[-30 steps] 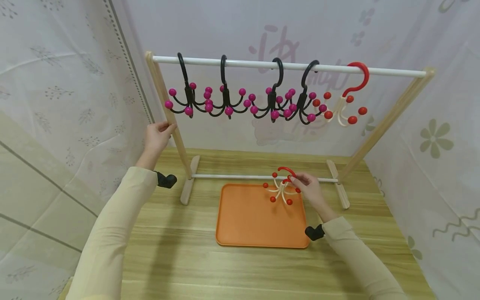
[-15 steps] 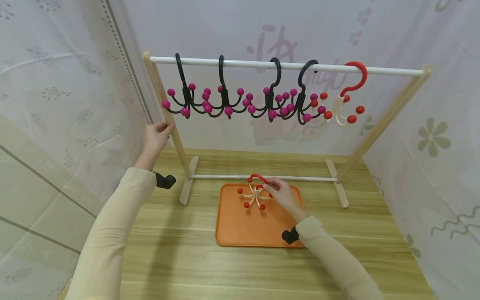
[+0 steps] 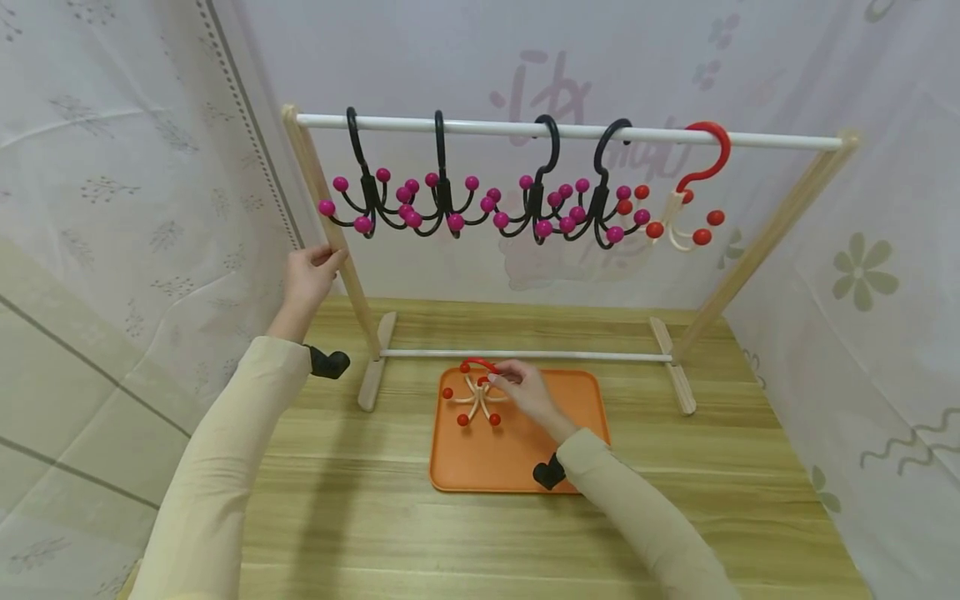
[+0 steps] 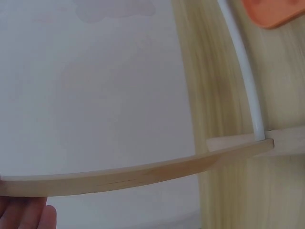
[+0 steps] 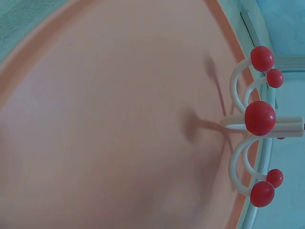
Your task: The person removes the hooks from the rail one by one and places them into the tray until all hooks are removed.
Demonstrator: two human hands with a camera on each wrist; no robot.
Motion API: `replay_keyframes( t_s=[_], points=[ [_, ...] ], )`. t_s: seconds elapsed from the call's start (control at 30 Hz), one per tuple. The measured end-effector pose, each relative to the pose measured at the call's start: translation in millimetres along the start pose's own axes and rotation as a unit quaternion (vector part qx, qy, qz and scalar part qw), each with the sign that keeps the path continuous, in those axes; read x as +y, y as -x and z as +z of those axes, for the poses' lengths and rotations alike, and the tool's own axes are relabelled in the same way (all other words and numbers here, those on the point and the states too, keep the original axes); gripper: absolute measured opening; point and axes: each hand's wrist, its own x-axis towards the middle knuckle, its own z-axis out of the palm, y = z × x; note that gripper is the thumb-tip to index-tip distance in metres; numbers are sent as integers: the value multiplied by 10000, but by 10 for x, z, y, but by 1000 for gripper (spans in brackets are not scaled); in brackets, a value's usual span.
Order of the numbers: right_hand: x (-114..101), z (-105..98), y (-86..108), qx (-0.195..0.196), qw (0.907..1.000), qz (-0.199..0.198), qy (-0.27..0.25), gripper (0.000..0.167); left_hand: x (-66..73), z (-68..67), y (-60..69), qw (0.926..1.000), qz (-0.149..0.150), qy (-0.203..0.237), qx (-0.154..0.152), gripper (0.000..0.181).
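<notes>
My right hand point(image 3: 525, 390) pinches the red hook of a cream multi-arm hanger point(image 3: 480, 396) with red ball tips. That hanger is over the left back part of the orange tray point(image 3: 517, 467); in the right wrist view its cream arms and red balls point(image 5: 260, 118) cast shadows on the tray, and I cannot tell if it touches. My left hand point(image 3: 309, 273) grips the left wooden post point(image 3: 354, 287) of a rack. In the left wrist view only its fingertips point(image 4: 26, 212) show against the post.
On the rack's white top rail point(image 3: 495, 127) hang several black hangers point(image 3: 444, 198) with magenta balls. A red-hooked cream hanger point(image 3: 675, 212) hangs at their right. A lower white rail point(image 3: 600, 356) runs behind the tray, above the wooden table point(image 3: 375, 533).
My right hand has carried the red-hooked hanger leftward and slightly down, from the tray's right back corner to its left back part. The left hand stays on the post.
</notes>
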Motion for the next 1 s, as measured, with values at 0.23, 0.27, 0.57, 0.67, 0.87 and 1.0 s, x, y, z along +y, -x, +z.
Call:
replay_keyframes(
  t_s=[0.23,0.27,0.57,0.67,0.87,1.0],
  points=[
    [27,88,-54,16,9999,-25,142,24,-2,-13,7,10000,32,-27,12,46],
    [37,97,-59,20,9998,-28,179,24,-3,-14,6,10000,31,-52,11,46],
    [75,152,-68,12,9997,74,243,21,-1,-9,6,9999,39,-79,-61,46],
    [81,156,-68,-1,9996,93,251,22,3,-4,6,9999,11,-68,-74,47],
    [98,161,-69,32,9998,43,207,23,13,-7,16,10000,-4,-71,-61,48],
    [113,165,-66,40,10000,24,29,23,18,-10,22,10000,22,-59,-33,46]
  ],
)
